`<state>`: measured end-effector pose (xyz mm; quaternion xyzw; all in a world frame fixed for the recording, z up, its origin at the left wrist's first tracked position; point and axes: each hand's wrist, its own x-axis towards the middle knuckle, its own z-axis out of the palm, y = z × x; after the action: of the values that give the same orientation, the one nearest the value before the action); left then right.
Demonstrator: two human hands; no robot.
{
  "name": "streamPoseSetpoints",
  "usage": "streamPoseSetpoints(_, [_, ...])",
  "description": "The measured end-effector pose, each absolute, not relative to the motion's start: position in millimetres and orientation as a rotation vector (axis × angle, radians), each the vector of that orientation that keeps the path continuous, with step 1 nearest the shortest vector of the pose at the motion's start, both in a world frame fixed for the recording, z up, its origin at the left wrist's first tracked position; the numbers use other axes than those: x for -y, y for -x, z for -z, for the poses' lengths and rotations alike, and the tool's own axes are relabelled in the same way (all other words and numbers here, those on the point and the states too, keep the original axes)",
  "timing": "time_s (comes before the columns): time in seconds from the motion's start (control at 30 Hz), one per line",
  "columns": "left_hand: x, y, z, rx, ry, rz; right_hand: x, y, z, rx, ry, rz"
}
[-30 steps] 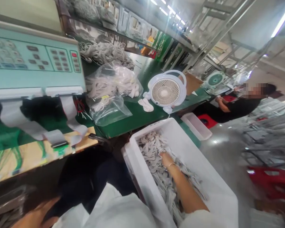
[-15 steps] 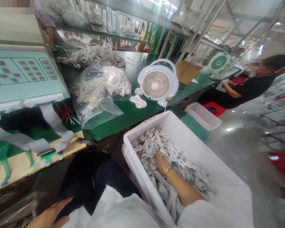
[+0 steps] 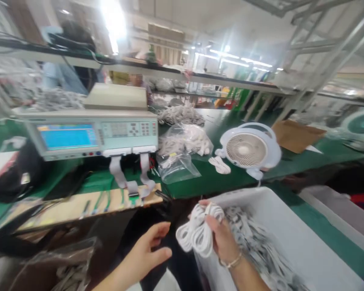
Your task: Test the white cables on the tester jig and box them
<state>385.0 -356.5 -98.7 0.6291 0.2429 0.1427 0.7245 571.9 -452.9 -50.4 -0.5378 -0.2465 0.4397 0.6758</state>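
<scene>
My right hand [image 3: 223, 238] is closed around a bunch of coiled white cables [image 3: 198, 232], lifted just over the near left corner of a white plastic bin [image 3: 294, 234]. More coiled cables [image 3: 261, 250] lie piled inside that bin. My left hand [image 3: 145, 252] hovers to the left of the bunch, fingers spread and holding nothing, a short gap from the cables. Both hands are in front of the green workbench [image 3: 206, 184].
A pale green tester with a blue screen [image 3: 91, 135] stands on the bench, ribbon cables running down to a wooden board [image 3: 79, 204]. A clear bag of cables [image 3: 182, 151], a white desk fan [image 3: 250, 149] and a cardboard box [image 3: 295, 135] sit to the right. Another bag lies bottom left [image 3: 63, 270].
My right hand has come up out of the bin holding a bunch of white cables. My left hand has risen toward it. The view has swung left and up.
</scene>
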Motion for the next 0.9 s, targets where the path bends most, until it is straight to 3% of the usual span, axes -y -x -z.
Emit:
streamPoseSetpoints(0.17, [341, -377, 88, -0.452, -1.054, -0.571, 396, -516, 51, 0.840, 1.324, -1.091])
streamPoseSetpoints(0.3, [329, -355, 104, -0.686, -0.839, -0.570, 372, -511, 64, 0.937, 1.525, -0.919])
streamPoseSetpoints(0.47, [323, -346, 117, -0.684, -0.788, -0.546, 363, -501, 79, 1.119, 1.639, -1.099])
streamPoseSetpoints(0.7, [321, -355, 123, -0.693, -0.688, -0.648, 364, -479, 88, 1.564, 1.722, -0.545])
streamPoseSetpoints(0.9, [314, -354, 130, -0.717, -0.657, -0.606, 356, -476, 113, 1.270, 1.675, -0.815])
